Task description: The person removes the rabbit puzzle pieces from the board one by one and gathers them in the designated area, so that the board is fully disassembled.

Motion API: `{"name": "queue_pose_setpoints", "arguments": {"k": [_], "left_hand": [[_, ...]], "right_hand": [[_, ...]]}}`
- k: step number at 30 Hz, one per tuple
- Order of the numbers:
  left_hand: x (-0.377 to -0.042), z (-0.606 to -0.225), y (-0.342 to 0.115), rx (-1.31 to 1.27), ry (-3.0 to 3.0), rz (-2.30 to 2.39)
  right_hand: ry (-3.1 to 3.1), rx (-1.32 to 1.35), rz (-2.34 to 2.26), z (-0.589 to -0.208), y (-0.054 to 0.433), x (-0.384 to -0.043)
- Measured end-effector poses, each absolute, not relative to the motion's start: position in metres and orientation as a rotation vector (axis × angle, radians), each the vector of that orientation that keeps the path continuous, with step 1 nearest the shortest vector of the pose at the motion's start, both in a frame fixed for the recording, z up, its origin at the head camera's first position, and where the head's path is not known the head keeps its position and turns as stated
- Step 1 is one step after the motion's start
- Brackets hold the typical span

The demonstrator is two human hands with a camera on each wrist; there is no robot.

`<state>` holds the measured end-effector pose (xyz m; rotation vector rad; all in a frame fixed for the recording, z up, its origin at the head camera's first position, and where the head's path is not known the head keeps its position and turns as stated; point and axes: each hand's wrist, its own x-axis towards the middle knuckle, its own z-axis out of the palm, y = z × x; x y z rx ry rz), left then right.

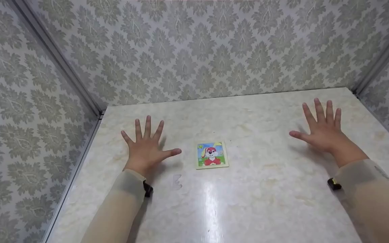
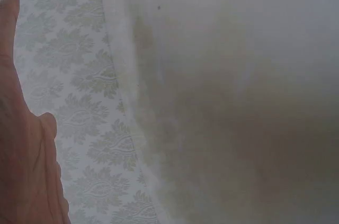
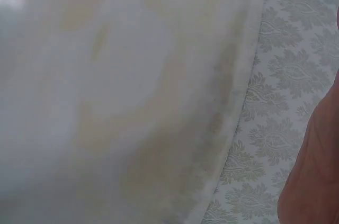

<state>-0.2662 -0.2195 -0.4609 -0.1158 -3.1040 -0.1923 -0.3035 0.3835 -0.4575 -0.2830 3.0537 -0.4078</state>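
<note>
Both hands are spread wide with nothing in them. The left hand (image 1: 145, 152), back up, has its thumb pointing toward a small square picture board (image 1: 212, 155) in the head view. That board lies flat, with a pale yellow border and a cartoon long-eared rabbit in red on blue and green. Farther off to the right, the right hand (image 1: 324, 133) also shows its back, fingers fanned and thumb pointing left. Part of the left palm (image 2: 26, 155) fills the left edge of the left wrist view. Only a sliver of the right hand (image 3: 312, 166) appears in the right wrist view.
A thin greyish patch with a notched edge (image 1: 177, 182) shows on the marbled tabletop (image 1: 255, 202), below the board. Patterned wall panels (image 1: 187, 50) stand behind the table and at both sides. Dark wrist devices (image 1: 148, 189) sit at the cuffs.
</note>
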Motion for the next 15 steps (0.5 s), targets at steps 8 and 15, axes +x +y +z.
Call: {"name": "queue_pose_setpoints", "arguments": {"k": [8, 15], "left_hand": [[-0.268, -0.457, -0.212, -0.161, -3.150, -0.196], [-0.268, -0.458, -0.190, -0.267, -3.195, -0.276]], "right_hand": [[3.000, -0.402, -0.384, -0.448, 0.347, -0.316], [2.920, -0.531, -0.467, -0.435, 0.290, -0.321]]}}
